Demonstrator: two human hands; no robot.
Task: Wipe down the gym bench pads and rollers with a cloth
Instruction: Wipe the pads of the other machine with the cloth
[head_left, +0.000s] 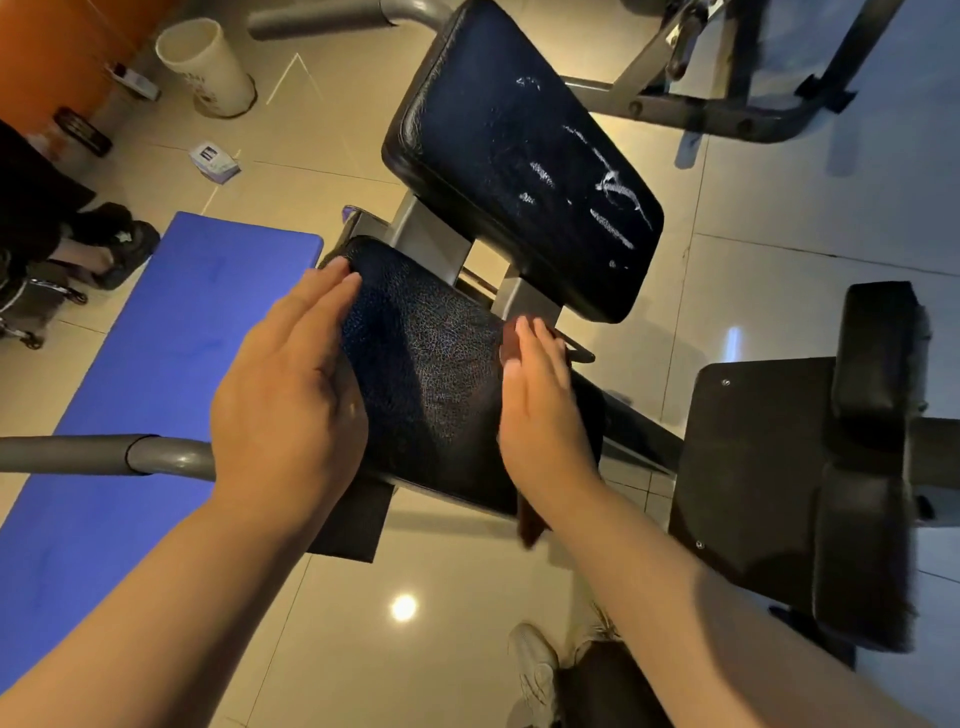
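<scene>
Cloth (531, 522) mostly hidden under flat right hand (540, 415); left hand (291, 395) flat, pressing pad (431, 374)

Glossy beige floor tiles (332, 649) reflect a light; a blue mat (156, 364) lies near an orange wall (62, 52).

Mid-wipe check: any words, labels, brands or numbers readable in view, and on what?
Nothing here can be read for certain.
White bucket: faint print on its side, too blurred to read.
Small packet on the floor: blue mark, too small to read.
</scene>
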